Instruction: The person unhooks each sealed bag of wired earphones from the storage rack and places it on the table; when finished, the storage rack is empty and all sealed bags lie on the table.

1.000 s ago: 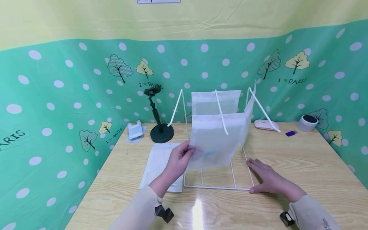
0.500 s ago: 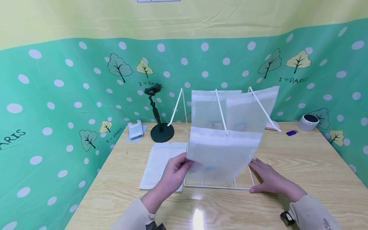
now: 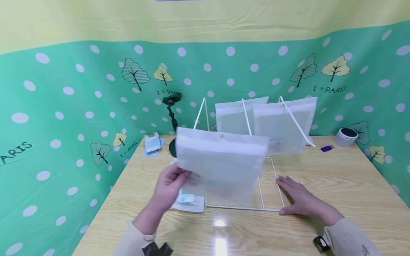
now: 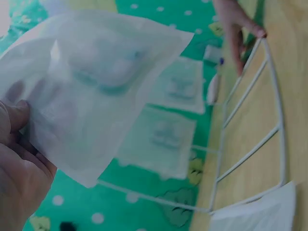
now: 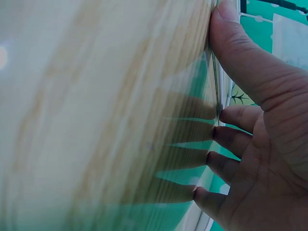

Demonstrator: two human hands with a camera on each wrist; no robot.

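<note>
My left hand [image 3: 168,186] pinches the left edge of a translucent white pouch [image 3: 221,163] with a small hole near its top edge. Something faint shows through it in the left wrist view. This pouch is held in front of a white wire rack [image 3: 261,192]. Behind, one pouch [image 3: 235,115] hangs at the middle prong and another pouch [image 3: 278,124] at the right prong. A further pouch [image 3: 195,208] lies on the table, partly covered by the held one. My right hand [image 3: 298,197] rests with extended fingers at the right side of the rack's base.
A black stand [image 3: 173,117] with a round foot is partly hidden behind the held pouch. At the back left sits a pale blue phone holder [image 3: 152,144]. A purple USB stick [image 3: 326,148] and a white round container [image 3: 346,137] lie back right, before a patterned cloth [image 3: 80,106].
My left hand has drawn the held pouch toward me and left, off the middle prong's front end. The right-hand pouch has swung round to face forward. My right hand stays put.
</note>
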